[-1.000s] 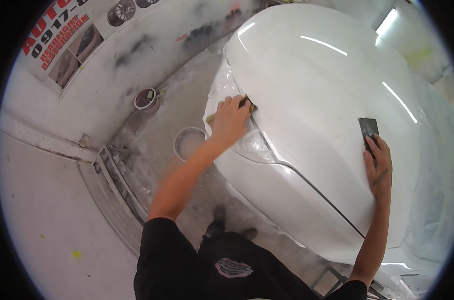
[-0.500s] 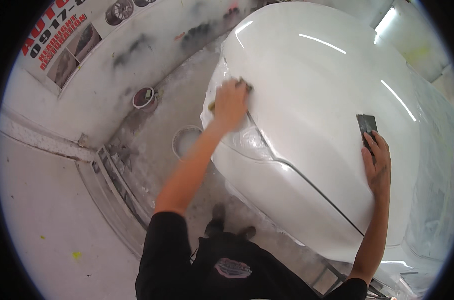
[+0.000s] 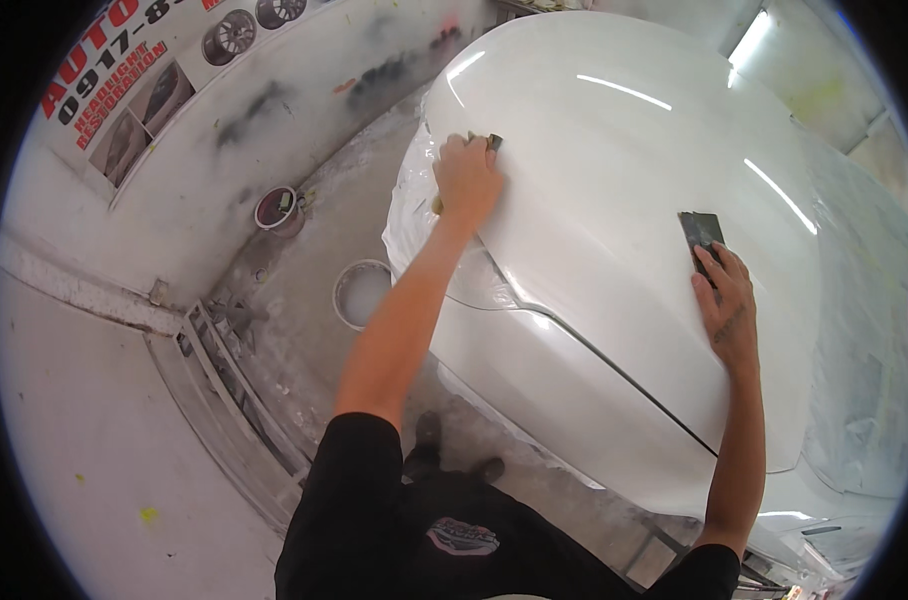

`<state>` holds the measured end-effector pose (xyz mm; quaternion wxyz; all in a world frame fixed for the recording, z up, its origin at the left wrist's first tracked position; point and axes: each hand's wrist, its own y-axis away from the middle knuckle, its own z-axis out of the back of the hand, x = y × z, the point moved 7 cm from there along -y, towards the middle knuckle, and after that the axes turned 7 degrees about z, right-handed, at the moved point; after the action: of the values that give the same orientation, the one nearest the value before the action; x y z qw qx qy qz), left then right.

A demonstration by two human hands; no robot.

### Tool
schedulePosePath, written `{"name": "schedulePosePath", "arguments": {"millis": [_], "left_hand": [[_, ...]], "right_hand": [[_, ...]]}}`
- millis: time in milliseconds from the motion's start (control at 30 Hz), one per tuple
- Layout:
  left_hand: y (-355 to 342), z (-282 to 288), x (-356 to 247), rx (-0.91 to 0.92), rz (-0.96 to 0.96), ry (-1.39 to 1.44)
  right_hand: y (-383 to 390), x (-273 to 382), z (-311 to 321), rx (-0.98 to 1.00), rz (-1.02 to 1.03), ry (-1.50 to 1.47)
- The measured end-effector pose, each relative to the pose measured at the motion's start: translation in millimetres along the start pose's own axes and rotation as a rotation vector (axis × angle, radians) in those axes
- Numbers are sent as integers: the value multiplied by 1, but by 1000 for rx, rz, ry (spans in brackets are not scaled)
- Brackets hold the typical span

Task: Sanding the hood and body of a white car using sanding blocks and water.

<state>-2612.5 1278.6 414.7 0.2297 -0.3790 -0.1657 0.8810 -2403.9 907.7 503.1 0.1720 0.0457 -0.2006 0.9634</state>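
The white hood (image 3: 594,190) of a car lies under both hands. At its left front edge, my left hand (image 3: 468,185) is closed over a small dark-and-olive pad (image 3: 494,143). Only bits of the pad show past the fingers, and the rest is hidden. Farther right on the hood, my right hand (image 3: 729,305) has its fingers bent over a flat, dark grey rectangular piece (image 3: 701,232). Its far end sticks out beyond the fingertips. Whether that is a sheet of sandpaper or a rubber blade, I cannot tell.
Clear plastic film (image 3: 410,215) hangs along the car's front, and more masking film (image 3: 859,400) covers the right side. Two buckets, one whitish (image 3: 346,300) and one dark red inside (image 3: 277,207), stand on the floor. A metal frame (image 3: 236,375) lies by the left wall.
My left hand with the pad has slid slightly to the right over the hood's edge. My right hand stays at about the same spot on the hood. The whole view has shifted a little.
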Motion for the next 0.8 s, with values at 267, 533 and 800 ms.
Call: {"name": "schedulePosePath", "arguments": {"millis": [267, 533, 800], "left_hand": [[82, 2, -61, -123, -252, 128], [147, 5, -127, -135, -281, 254], [5, -4, -30, -63, 42, 143]], "right_hand": [[7, -11, 10, -20, 13, 52], [14, -20, 17, 0, 1, 75], [6, -19, 9, -45, 81, 34]]}}
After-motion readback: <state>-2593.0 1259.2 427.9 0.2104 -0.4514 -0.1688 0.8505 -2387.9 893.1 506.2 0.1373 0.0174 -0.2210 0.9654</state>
